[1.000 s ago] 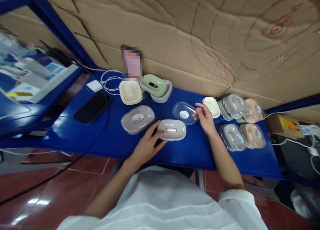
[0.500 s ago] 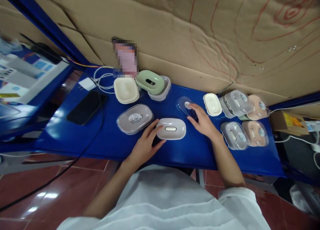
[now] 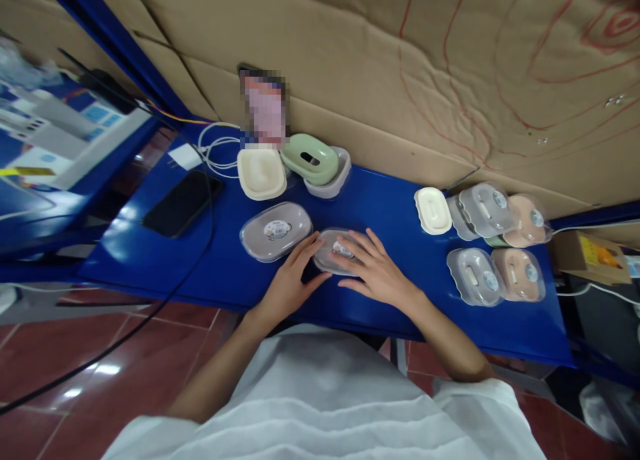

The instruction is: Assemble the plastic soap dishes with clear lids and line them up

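Observation:
A greyish soap dish [image 3: 325, 257] sits near the front of the blue table, with a clear, stickered lid [image 3: 343, 248] over it. My left hand [image 3: 287, 280] grips the dish's left end between thumb and fingers. Over the right part of the lid lies my right hand [image 3: 376, 268], its fingers spread and touching the plastic. They cover part of the sticker, and I cannot tell whether the lid is fully seated. Just left of my left fingers is another lidded grey soap dish [image 3: 265, 243].
Behind are a cream dish [image 3: 261, 173] and a green piece [image 3: 310, 157] resting on a grey dish [image 3: 336, 188]. To the right stand a cream piece [image 3: 433, 211] and several lidded dishes [image 3: 475, 278]. A black phone [image 3: 181, 203] and a cable lie left; cardboard [image 3: 350, 67] walls the back.
My right hand has moved left, bringing the clear lid from behind and to the right onto the grey dish. My left hand stays at the dish's left end. The view has shifted slightly.

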Tool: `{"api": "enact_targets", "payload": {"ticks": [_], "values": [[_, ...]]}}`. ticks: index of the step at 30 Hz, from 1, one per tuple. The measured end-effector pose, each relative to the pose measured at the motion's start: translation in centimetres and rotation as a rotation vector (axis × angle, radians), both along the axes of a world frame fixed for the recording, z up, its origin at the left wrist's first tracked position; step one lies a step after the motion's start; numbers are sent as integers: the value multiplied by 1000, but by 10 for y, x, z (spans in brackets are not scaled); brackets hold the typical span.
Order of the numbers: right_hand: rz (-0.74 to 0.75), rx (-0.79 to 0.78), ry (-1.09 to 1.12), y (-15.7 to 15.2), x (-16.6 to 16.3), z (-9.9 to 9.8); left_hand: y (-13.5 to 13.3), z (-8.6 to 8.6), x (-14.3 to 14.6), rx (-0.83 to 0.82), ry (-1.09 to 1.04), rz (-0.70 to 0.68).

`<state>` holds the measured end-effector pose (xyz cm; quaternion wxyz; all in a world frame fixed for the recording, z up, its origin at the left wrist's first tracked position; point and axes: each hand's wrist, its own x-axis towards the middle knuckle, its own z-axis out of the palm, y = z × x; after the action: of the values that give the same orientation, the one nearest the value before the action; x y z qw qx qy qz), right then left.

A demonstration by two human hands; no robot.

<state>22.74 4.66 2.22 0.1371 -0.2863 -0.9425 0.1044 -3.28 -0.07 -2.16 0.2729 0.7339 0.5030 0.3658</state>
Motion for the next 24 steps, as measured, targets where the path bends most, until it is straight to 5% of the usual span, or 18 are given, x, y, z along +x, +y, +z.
{"api": "enact_targets", "payload": {"ticks": [7,13,16,18,21,24], "values": [[26,209,-105,2,-3,-13,-1,-5,-1,72,18,36],[45,210,-96,3,-2,-14,-5,-4,5,143,70,58],[19,189,-71,5,1,-14,-13,5,4,318,192,93],[-73,181,-54,9,5,-14,-16,13,-4,416,304,230],[-322,225,-16,21,11,-16,-14,20,-24,327,428,472],[-577,231,-11,33,17,-19,-9,19,-37,256,422,403]]}}
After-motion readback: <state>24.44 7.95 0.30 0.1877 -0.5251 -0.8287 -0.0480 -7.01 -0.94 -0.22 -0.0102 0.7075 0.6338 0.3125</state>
